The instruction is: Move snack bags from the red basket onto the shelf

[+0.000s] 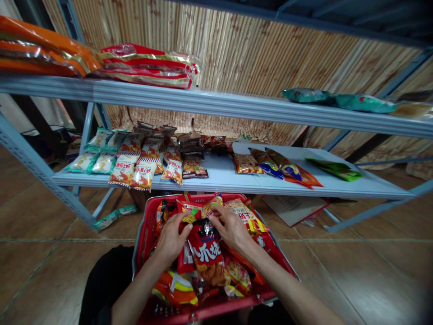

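Inside the red basket, near the middle of the heap, stands the dark red bag, its printed front toward the person and its top edge on the far side. The left hand is at the bag's left upper corner, and the right hand is at its right upper corner. On both hands the fingers are curled, with a narrow gap to the thumb; whether they pinch the film firmly cannot be told.

Surrounding items: an orange bag at the near left, a yellow-and-red bag at the far right. Beyond the far rim is the lower shelf, loaded at its left with orange-and-white packets and at its right with a green bag.

Possible faults and causes:

1. Slipping – a shallow hold on smooth film could let the bag drop back among its neighbours.
2. Tearing – unequal pull at the two corners could strain the top seam.
3. Snagging – overlapping bags could be dragged along and shift the heap.
4. Knocking – several orange-and-white packets overhang the shelf's front edge; a sleeve-less forearm or lifted bag passing close could tip them off.
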The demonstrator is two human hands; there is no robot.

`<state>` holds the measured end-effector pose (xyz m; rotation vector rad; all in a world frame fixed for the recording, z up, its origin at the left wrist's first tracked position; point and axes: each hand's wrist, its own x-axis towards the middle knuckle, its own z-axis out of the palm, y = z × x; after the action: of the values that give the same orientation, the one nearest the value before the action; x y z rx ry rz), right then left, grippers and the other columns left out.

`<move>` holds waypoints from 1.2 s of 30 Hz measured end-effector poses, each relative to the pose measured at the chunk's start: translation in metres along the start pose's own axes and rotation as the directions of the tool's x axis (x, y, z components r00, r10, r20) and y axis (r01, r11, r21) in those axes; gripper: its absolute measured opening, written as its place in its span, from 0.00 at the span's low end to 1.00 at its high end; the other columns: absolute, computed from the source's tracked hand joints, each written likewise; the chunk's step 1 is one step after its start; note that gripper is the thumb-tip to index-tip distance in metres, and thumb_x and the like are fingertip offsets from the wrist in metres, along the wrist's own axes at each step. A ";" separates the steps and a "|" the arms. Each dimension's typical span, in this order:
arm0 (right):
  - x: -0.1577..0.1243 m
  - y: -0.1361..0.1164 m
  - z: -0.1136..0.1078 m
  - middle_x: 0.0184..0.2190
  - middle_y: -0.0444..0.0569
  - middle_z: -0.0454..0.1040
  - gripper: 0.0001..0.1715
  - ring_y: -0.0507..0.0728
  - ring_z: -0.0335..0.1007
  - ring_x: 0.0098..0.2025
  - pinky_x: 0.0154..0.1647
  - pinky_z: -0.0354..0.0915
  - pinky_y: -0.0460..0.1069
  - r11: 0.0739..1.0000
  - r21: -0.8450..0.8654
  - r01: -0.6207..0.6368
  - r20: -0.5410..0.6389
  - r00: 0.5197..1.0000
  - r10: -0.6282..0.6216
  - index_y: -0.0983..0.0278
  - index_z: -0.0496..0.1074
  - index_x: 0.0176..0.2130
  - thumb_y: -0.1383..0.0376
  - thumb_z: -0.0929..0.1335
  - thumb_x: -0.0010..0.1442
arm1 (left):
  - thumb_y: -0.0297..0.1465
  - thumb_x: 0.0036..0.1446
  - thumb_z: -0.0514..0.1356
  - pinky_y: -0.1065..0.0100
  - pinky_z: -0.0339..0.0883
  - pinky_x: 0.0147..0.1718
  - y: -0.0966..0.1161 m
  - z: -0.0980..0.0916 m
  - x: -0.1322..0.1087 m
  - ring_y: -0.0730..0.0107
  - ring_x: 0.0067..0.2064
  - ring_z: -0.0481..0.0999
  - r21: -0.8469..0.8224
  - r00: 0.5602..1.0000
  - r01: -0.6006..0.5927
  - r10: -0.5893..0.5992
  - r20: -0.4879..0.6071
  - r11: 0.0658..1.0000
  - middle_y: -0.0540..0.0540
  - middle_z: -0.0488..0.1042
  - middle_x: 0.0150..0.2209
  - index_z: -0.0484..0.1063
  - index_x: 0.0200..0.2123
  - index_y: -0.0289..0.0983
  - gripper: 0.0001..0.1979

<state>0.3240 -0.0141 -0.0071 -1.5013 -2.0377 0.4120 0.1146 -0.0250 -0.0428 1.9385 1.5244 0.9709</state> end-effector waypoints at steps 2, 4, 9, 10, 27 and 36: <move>0.005 0.019 -0.014 0.44 0.53 0.74 0.18 0.60 0.69 0.46 0.48 0.63 0.55 0.988 -0.153 0.015 -0.104 0.994 -0.032 0.63 0.69 0.46 0.57 0.60 0.61 | 0.34 0.57 0.51 0.59 0.57 0.56 -0.008 -0.002 0.004 0.61 0.58 0.63 0.131 0.998 -0.030 0.036 -0.042 0.991 0.39 0.69 0.53 0.69 0.49 0.34 0.18; 0.011 0.051 -0.026 0.47 0.56 0.72 0.21 0.62 0.66 0.50 0.53 0.61 0.57 0.960 -0.279 -0.012 -0.179 0.983 -0.040 0.64 0.70 0.46 0.56 0.59 0.61 | 0.35 0.58 0.50 0.58 0.50 0.60 -0.015 -0.005 0.009 0.59 0.63 0.52 0.277 0.997 -0.028 0.046 -0.059 0.960 0.38 0.64 0.57 0.69 0.50 0.32 0.20; 0.022 0.146 -0.031 0.51 0.59 0.70 0.24 0.64 0.60 0.57 0.58 0.54 0.62 0.868 -0.490 -0.076 -0.070 0.996 0.047 0.65 0.70 0.49 0.57 0.57 0.61 | 0.48 0.54 0.51 0.43 0.42 0.58 -0.018 -0.007 0.024 0.43 0.65 0.39 0.502 0.956 0.166 -0.263 0.128 0.849 0.38 0.48 0.65 0.59 0.60 0.39 0.32; 0.023 0.158 -0.028 0.52 0.56 0.69 0.24 0.64 0.59 0.58 0.58 0.53 0.64 0.852 -0.517 -0.080 -0.025 0.997 0.079 0.61 0.69 0.50 0.55 0.58 0.61 | 0.50 0.53 0.51 0.41 0.43 0.57 -0.018 -0.005 0.026 0.40 0.65 0.39 0.518 0.931 0.208 -0.330 0.155 0.830 0.38 0.46 0.65 0.55 0.61 0.41 0.35; 0.013 0.165 -0.003 0.57 0.50 0.65 0.27 0.58 0.58 0.60 0.61 0.53 0.57 0.885 -0.412 0.217 0.428 0.903 -0.022 0.60 0.64 0.56 0.55 0.52 0.65 | 0.36 0.59 0.48 0.51 0.39 0.60 -0.032 0.031 0.020 0.54 0.66 0.42 0.513 0.924 0.167 -0.315 0.217 0.842 0.32 0.51 0.63 0.48 0.63 0.32 0.30; -0.011 0.170 -0.012 0.55 0.49 0.67 0.24 0.58 0.60 0.59 0.60 0.55 0.58 0.904 -0.396 0.158 0.332 0.943 -0.019 0.60 0.67 0.54 0.57 0.55 0.64 | 0.35 0.59 0.48 0.52 0.41 0.61 -0.025 0.044 0.011 0.55 0.66 0.44 0.433 0.948 0.151 -0.254 0.190 0.889 0.31 0.51 0.63 0.49 0.62 0.30 0.30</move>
<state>0.4643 0.0293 -0.0945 -1.6594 -2.5722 0.1944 0.1350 -0.0053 -0.0865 2.0242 1.8490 0.3170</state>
